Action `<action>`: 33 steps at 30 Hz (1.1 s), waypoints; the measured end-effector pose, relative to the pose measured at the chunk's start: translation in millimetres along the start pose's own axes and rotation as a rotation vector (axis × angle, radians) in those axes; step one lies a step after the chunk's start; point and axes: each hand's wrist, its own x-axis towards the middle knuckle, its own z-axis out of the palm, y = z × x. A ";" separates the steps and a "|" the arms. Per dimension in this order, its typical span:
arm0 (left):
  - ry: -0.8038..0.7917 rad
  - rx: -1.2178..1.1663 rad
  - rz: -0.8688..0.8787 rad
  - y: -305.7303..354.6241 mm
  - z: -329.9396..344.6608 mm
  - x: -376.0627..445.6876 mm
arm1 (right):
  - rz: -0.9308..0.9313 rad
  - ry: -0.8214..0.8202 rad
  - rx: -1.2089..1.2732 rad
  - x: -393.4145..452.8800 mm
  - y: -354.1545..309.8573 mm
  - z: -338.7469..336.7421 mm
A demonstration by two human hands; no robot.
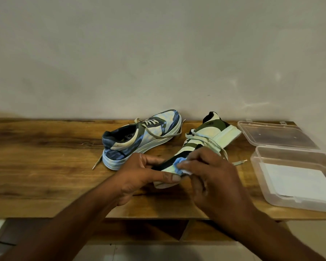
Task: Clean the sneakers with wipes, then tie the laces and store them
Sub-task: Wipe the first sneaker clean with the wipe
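A green, black and cream sneaker (209,132) lies tilted on the wooden table, its toe toward me and its heel toward the wall. My left hand (139,176) grips its toe end, thumb along the sole edge. My right hand (213,178) presses a crumpled blue-white wipe (179,164) against the toe area. A second sneaker (139,138), blue and white with loose cream laces, stands upright to the left near the wall. The laces of both sneakers hang untied.
An open clear plastic box (297,178) with white wipes inside sits at the table's right end, its lid (275,134) folded back toward the wall. The wooden table (45,157) runs along a plain wall; a shelf opening lies below its front edge.
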 end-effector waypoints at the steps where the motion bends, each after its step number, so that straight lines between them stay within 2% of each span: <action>1: -0.001 0.002 0.002 -0.5 0.4 -0.9 | -0.038 -0.031 -0.030 -2.1 -6.7 3.8; 4: 0.004 0.003 -0.004 0.3 2.0 -2.2 | -0.077 -0.029 -0.069 0.2 -1.9 4.5; 9: 0.028 0.004 -0.002 0.2 4.0 -3.3 | 0.169 0.171 -0.062 19.4 47.4 -9.7; 11: 0.038 0.000 0.013 -0.8 6.1 -4.7 | 0.188 0.202 -0.078 19.5 47.5 -9.2; 15: 0.065 -0.006 0.059 -1.3 11.1 -6.8 | 0.062 0.096 0.028 8.7 7.1 0.9; 19: 0.059 0.012 0.107 -3.7 11.1 -9.0 | -0.094 0.011 0.018 2.5 -19.6 12.3; 21: 0.035 0.001 0.099 -1.6 10.5 -7.9 | -0.071 0.024 0.014 7.4 -7.0 7.2; 25: 0.041 0.016 0.058 -0.1 9.5 -4.0 | 0.182 0.192 0.009 22.3 37.6 -6.4; 27: 0.059 0.022 0.070 -1.5 10.4 -4.0 | 0.238 0.234 0.004 23.6 43.3 -7.7; 29: 0.086 0.031 0.081 -0.9 12.0 -4.4 | 0.226 0.196 0.040 19.3 30.1 -5.0; 33: 0.088 0.042 0.088 -2.3 12.9 -3.7 | 0.053 0.075 0.126 6.4 -14.0 9.6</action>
